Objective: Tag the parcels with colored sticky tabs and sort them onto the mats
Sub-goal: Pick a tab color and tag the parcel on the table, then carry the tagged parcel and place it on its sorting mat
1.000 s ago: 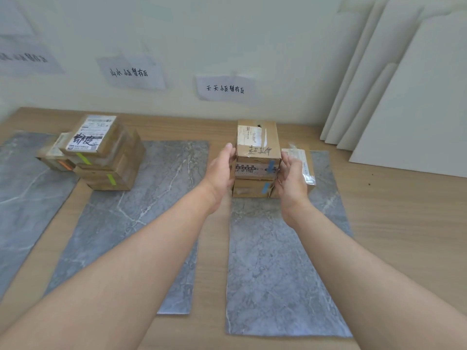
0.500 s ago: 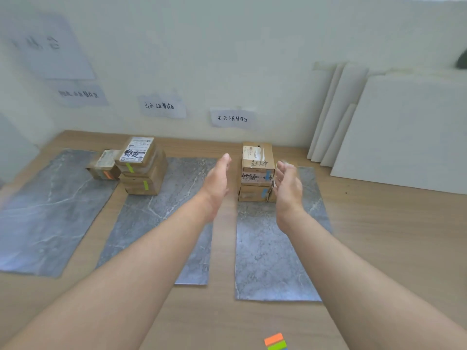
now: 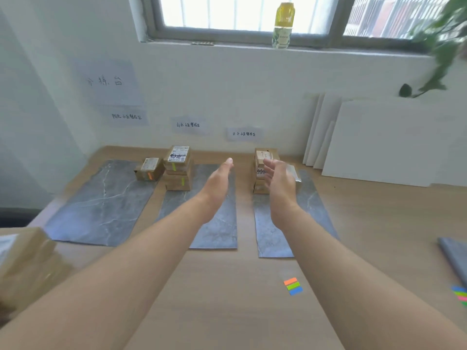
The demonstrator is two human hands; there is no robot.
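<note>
The left hand [image 3: 218, 181] and right hand [image 3: 279, 180] hover with fingers straight, gripping nothing. Behind the right hand, a blue-tabbed stack [image 3: 262, 154] stands on the right mat [image 3: 275, 233]. A green-tabbed stack [image 3: 178, 170] sits at the middle mat's [image 3: 214, 231] far corner. Loose tabs [image 3: 293, 286] lie on the table [image 3: 227, 299].

Improvised parcel-sorting station in an ordinary room, not a warehouse. I'm at a wooden table [image 3: 227, 299] pushed against a white wall [image 3: 252, 84]. Handwritten paper signs [image 3: 189, 125] are taped to the wall, three small ones roughly behind the three grey mats [image 3: 101, 203] along the far edge. Taped cardboard parcels [image 3: 178, 170] sit stacked on the mats, and sticky tabs [image 3: 293, 286] lie near the front edge. Above is a barred window [image 3: 214, 11] with a drink bottle [image 3: 284, 24] on the sill. There's a houseplant [image 3: 442, 46] on the right, and white boards [image 3: 391, 142] lean at the far right corner.
</note>
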